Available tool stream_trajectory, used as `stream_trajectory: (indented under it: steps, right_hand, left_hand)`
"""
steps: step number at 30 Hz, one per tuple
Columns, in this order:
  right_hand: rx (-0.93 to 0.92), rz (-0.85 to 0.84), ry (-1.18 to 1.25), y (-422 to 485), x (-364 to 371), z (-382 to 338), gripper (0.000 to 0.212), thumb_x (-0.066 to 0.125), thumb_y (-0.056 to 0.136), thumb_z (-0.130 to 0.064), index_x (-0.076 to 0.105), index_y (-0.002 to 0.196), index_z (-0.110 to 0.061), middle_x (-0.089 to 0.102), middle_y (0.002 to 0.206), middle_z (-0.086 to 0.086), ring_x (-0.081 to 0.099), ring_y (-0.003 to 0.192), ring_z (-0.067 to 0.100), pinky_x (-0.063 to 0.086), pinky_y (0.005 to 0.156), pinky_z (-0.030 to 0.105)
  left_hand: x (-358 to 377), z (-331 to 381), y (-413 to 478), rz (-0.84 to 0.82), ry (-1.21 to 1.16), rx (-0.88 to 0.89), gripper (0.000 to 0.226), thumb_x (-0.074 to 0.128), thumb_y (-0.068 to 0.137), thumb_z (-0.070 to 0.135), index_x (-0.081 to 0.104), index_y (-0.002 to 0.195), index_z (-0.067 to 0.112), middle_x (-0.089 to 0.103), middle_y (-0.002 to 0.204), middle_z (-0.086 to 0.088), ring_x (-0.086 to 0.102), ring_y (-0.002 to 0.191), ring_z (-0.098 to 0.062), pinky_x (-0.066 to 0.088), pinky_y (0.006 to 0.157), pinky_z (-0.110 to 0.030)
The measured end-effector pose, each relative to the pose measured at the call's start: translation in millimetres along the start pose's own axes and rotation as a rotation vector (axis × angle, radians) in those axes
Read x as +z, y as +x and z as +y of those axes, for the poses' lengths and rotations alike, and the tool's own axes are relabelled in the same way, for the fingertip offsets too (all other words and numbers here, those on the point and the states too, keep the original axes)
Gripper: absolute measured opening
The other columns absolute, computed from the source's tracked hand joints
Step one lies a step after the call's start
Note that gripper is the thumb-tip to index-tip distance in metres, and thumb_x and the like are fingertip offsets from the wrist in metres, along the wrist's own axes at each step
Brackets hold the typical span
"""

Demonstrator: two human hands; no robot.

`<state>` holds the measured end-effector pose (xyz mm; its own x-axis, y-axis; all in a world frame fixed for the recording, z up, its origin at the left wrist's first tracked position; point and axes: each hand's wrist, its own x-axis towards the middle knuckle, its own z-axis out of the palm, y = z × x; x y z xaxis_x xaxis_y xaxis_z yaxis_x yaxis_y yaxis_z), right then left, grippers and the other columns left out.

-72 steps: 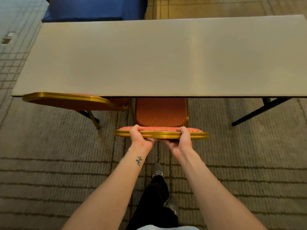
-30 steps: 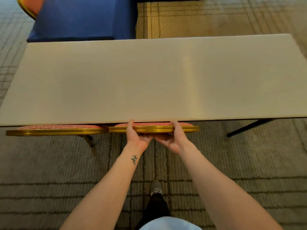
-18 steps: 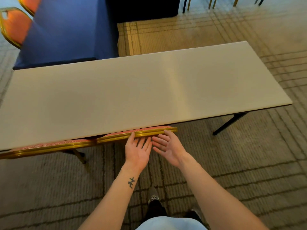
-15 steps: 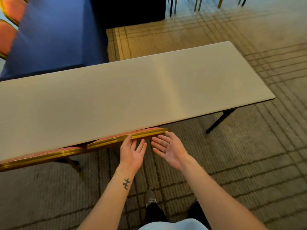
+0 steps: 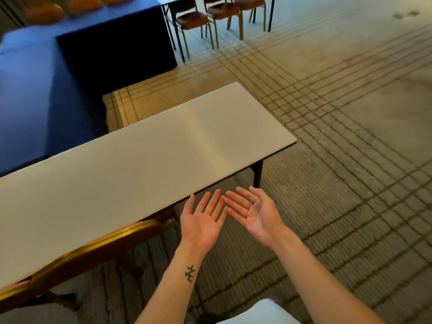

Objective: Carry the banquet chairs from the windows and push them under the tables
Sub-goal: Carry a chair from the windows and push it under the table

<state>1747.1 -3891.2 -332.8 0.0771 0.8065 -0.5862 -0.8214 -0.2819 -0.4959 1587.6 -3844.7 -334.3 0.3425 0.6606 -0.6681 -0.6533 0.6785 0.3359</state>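
A long white table (image 5: pixel 145 164) runs from lower left to middle right. Two gold-framed banquet chairs are pushed under its near edge; only their backrest tops show, the nearer one (image 5: pixel 121 239) beside my left hand and the other (image 5: pixel 16 291) at the far left. My left hand (image 5: pixel 203 220) and my right hand (image 5: pixel 254 212) hover palms up with fingers spread, just off the table's near edge, holding nothing and apart from the chair.
A blue-draped table (image 5: pixel 46 73) stands behind the white one, with orange chair backs beyond it. Three brown chairs (image 5: pixel 219 12) sit under another table at the top. Patterned carpet (image 5: pixel 350 136) stretches to the right. A black table leg (image 5: pixel 257 174) stands near my right hand.
My hands pushed the chair under the table, let go of its backrest and opened. My view has swung to the right, and the hands have drifted right of the chair.
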Motion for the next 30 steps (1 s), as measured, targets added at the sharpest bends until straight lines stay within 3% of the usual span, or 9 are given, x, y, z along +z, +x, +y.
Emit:
stream_trajectory:
  steps: [6, 14, 30]
  right_hand:
    - [-0.119, 0.062, 0.129, -10, -76, -116, 0.049, 0.051, 0.102, -0.034, 0.051, 0.142, -0.005, 0.066, 0.131, 0.022, 0.064, 0.124, 0.036, 0.041, 0.115, 0.051]
    - [-0.214, 0.130, 0.291, 30, -139, -239, 0.049, 0.049, 0.102, -0.035, 0.052, 0.142, -0.006, 0.065, 0.133, 0.021, 0.063, 0.125, 0.035, 0.043, 0.112, 0.050]
    - [-0.555, 0.286, 0.465, 142, -194, -549, 0.055, 0.047, 0.103, -0.042, 0.051, 0.144, -0.007, 0.064, 0.136, 0.020, 0.062, 0.127, 0.035, 0.043, 0.111, 0.050]
  left_hand:
    - [107, -84, 36, -0.155, 0.103, -0.107, 0.060, 0.054, 0.100, 0.048, 0.049, 0.146, 0.009, 0.062, 0.140, -0.020, 0.058, 0.131, -0.037, 0.034, 0.120, -0.051]
    - [225, -136, 131, -0.222, 0.180, -0.222, 0.062, 0.052, 0.101, 0.049, 0.049, 0.147, 0.006, 0.059, 0.143, -0.021, 0.055, 0.135, -0.039, 0.030, 0.122, -0.051]
    - [541, -208, 361, -0.492, 0.337, -0.425, 0.069, 0.044, 0.102, 0.056, 0.046, 0.149, 0.006, 0.057, 0.146, -0.019, 0.054, 0.136, -0.037, 0.029, 0.122, -0.051]
